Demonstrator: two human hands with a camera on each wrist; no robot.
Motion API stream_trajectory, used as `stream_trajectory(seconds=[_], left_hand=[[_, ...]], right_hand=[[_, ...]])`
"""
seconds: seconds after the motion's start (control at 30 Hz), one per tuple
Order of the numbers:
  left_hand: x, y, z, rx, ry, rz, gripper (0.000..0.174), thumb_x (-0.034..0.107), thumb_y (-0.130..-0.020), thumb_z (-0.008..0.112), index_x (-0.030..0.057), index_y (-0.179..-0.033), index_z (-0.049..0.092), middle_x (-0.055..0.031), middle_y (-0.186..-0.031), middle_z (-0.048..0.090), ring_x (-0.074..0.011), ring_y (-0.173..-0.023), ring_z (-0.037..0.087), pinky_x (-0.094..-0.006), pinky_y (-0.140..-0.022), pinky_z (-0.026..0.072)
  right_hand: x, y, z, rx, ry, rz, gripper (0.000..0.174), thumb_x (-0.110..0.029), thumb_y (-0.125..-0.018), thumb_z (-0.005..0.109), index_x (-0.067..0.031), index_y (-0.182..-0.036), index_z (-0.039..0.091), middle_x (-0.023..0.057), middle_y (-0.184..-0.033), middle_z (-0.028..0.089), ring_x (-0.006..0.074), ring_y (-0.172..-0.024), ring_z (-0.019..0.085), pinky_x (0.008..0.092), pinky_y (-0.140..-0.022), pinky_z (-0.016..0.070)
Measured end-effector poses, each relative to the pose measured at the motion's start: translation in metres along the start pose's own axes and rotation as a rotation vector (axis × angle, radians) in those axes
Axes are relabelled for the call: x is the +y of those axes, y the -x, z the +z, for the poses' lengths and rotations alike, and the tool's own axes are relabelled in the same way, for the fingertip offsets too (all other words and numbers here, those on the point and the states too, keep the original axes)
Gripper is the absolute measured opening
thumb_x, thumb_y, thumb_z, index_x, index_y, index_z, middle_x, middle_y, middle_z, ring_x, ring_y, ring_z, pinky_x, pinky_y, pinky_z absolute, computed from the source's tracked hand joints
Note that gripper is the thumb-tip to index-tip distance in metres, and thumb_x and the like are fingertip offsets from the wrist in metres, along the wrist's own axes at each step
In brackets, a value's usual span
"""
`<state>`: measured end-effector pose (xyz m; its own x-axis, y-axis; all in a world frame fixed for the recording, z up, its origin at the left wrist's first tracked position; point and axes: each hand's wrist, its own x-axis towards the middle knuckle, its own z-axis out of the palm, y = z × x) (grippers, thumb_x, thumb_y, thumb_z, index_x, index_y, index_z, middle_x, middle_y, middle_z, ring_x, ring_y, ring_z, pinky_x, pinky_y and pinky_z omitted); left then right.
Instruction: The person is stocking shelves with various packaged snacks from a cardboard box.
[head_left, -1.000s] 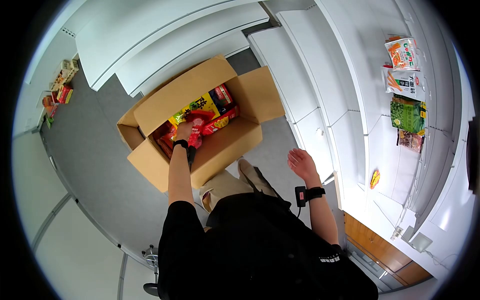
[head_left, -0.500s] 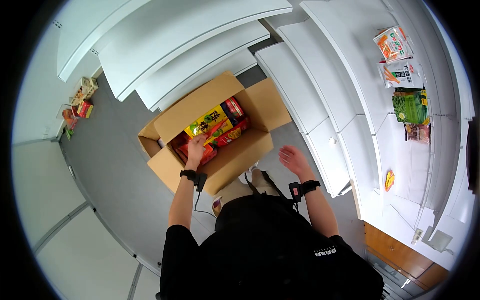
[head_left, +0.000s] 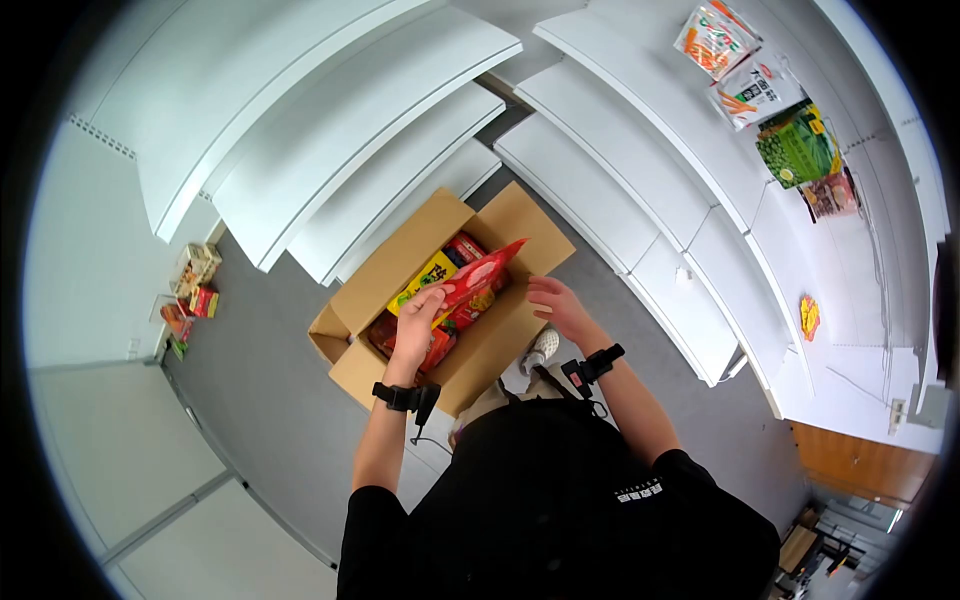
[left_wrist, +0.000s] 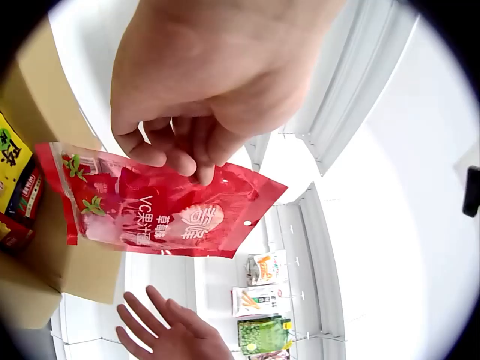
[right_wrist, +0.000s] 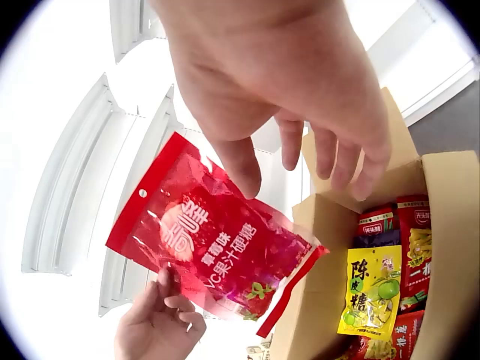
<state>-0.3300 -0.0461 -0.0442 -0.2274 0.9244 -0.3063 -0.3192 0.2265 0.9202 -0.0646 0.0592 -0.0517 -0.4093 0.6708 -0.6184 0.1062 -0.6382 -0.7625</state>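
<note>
My left hand pinches the edge of a red candy bag above an open cardboard box. In the left wrist view the bag hangs from the left fingertips, its printed face showing. The right hand is beside the bag with fingers apart, holding nothing. In the right wrist view the bag lies below the right hand, with a gap between the thumb and the other fingers. Inside the box are a yellow bag and several red packs.
White shelves stand beyond and to the right of the box. Snack bags, one of them green, are on the right shelf with a small yellow-red pack. More packs stand at the left. A shoe is near the box.
The left hand has come up out of the box with the red bag. The right hand has moved nearer to the box and the bag. The head view has turned.
</note>
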Motion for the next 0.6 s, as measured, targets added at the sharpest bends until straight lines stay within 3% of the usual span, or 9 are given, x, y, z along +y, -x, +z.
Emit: stream_trajectory(seconds=[0.1, 0.13, 0.27, 0.4, 0.5, 0.6], left_hand=[[0.017, -0.001, 0.015, -0.033, 0.046, -0.027, 0.027, 0.022, -0.095, 0.054, 0.0015, -0.106, 0.067, 0.0028, -0.1, 0.064, -0.0054, -0.082, 0.051, -0.0208, -0.075, 0.0411], [0.025, 0.001, 0.021, -0.046, 0.055, -0.017, 0.027, 0.022, -0.095, 0.053, 0.002, -0.106, 0.067, 0.0039, -0.089, 0.063, -0.0047, -0.078, 0.05, -0.0203, -0.074, 0.0402], [0.055, 0.006, 0.048, -0.09, 0.131, -0.021, 0.027, 0.022, -0.095, 0.052, 0.0002, -0.106, 0.066, 0.0047, -0.075, 0.052, -0.0057, -0.073, 0.047, -0.0209, -0.07, 0.0379], [0.064, 0.003, 0.066, -0.184, 0.254, -0.002, 0.028, 0.02, -0.095, 0.052, -0.0028, -0.107, 0.064, 0.0029, -0.075, 0.052, -0.0074, -0.072, 0.046, -0.0226, -0.068, 0.0375], [0.069, -0.002, 0.078, -0.24, 0.362, -0.017, 0.027, 0.018, -0.095, 0.052, -0.0041, -0.108, 0.062, 0.0006, -0.075, 0.053, -0.0094, -0.072, 0.047, -0.024, -0.066, 0.0377], [0.069, -0.007, 0.092, -0.264, 0.429, -0.037, 0.028, 0.018, -0.095, 0.052, -0.0039, -0.109, 0.061, 0.0014, -0.075, 0.052, -0.0088, -0.071, 0.046, -0.0243, -0.066, 0.0379]], right_hand=[[-0.008, 0.003, 0.002, -0.038, 0.127, -0.066, 0.056, -0.018, -0.082, 0.066, -0.0088, -0.132, 0.044, 0.0053, -0.126, 0.05, 0.016, -0.112, 0.05, 0.0337, -0.091, 0.0409], [-0.011, 0.005, 0.003, -0.038, 0.124, -0.092, 0.058, -0.018, -0.08, 0.067, -0.009, -0.133, 0.044, 0.0058, -0.127, 0.051, 0.0168, -0.111, 0.051, 0.0337, -0.091, 0.0407], [-0.022, 0.014, 0.004, -0.125, 0.036, -0.243, 0.063, -0.014, -0.077, 0.069, -0.0081, -0.135, 0.045, 0.0066, -0.126, 0.054, 0.0182, -0.108, 0.053, 0.0332, -0.091, 0.0408], [-0.036, 0.027, -0.005, -0.189, 0.054, -0.333, 0.062, -0.011, -0.078, 0.071, -0.0071, -0.133, 0.044, 0.0034, -0.129, 0.051, 0.0157, -0.121, 0.044, 0.0344, -0.1, 0.0356], [-0.039, 0.036, -0.013, -0.153, 0.104, -0.351, 0.057, -0.012, -0.078, 0.071, -0.0067, -0.13, 0.048, 0.0021, -0.126, 0.053, 0.0144, -0.121, 0.044, 0.033, -0.101, 0.0355], [-0.043, 0.05, -0.014, -0.103, -0.029, -0.396, 0.05, -0.01, -0.08, 0.07, -0.0059, -0.126, 0.052, 0.0022, -0.122, 0.057, 0.0138, -0.116, 0.048, 0.0318, -0.099, 0.0381]])
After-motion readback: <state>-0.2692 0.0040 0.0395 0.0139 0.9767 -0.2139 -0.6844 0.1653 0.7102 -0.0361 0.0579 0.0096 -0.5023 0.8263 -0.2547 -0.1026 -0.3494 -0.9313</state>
